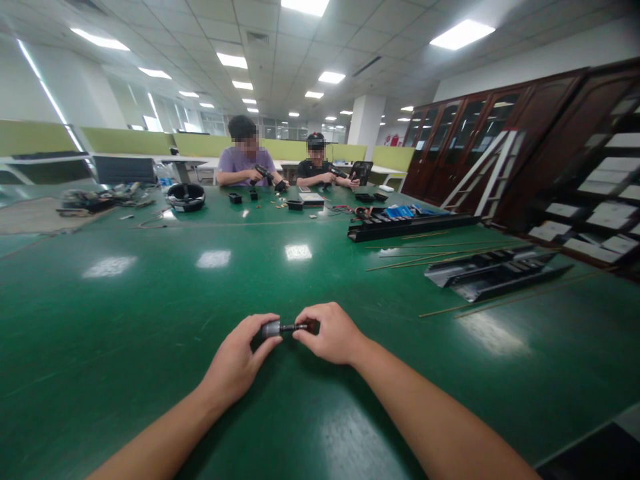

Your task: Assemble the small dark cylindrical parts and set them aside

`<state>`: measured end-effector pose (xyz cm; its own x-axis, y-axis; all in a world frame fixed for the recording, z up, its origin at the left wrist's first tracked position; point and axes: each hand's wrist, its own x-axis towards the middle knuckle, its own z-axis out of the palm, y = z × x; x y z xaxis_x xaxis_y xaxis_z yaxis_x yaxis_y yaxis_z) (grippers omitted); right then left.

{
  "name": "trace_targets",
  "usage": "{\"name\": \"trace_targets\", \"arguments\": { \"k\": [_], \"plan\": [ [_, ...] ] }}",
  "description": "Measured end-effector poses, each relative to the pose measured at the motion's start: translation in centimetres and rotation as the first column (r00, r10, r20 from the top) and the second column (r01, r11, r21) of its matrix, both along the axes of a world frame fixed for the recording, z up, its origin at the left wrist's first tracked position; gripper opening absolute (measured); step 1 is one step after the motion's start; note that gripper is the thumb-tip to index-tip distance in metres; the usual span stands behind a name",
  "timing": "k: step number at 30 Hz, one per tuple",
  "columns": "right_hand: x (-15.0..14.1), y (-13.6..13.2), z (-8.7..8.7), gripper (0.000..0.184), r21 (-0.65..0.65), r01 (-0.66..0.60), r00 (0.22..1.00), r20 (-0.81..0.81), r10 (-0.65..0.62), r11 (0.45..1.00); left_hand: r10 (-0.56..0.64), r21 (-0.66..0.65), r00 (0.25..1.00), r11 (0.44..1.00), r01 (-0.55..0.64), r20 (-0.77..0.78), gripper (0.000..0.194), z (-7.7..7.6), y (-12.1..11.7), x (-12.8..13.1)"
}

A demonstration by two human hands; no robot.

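Note:
My left hand [243,357] is closed around a short grey metal cylinder [272,329], pinching it between thumb and fingers. A thin dark shaft [287,328] sticks out of the cylinder's right end, lying roughly level. My right hand [330,332] pinches the shaft's far end, where a shiny tip shows between thumb and forefinger. The exact kind of this part cannot be made out. Both hands are just above the green table [150,313], close to each other.
Long black metal channels [415,225] and thin rods [400,265] lie at the right. Further back are black trays [295,205], a round black headband-like object [185,197] and a cluttered heap [95,200]. Two people [245,157] sit across, holding drill-like tools.

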<state>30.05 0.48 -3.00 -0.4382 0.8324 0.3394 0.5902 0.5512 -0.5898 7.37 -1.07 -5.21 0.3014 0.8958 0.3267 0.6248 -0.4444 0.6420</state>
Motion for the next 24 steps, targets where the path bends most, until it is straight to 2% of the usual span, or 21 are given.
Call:
{"name": "trace_targets", "arguments": {
  "k": [15,24],
  "plan": [
    [0.07,0.19,-0.08,0.011,0.007,0.016,1.0,0.018,-0.016,1.0,0.01,0.004,1.0,1.0,-0.01,0.017,0.03,-0.07,-0.07,0.01],
    [0.16,0.35,-0.35,0.012,-0.001,0.042,0.999,0.011,-0.042,0.999,0.019,-0.04,0.998,0.999,-0.017,0.053,0.03,0.03,0.02,0.03]
  ]
}}
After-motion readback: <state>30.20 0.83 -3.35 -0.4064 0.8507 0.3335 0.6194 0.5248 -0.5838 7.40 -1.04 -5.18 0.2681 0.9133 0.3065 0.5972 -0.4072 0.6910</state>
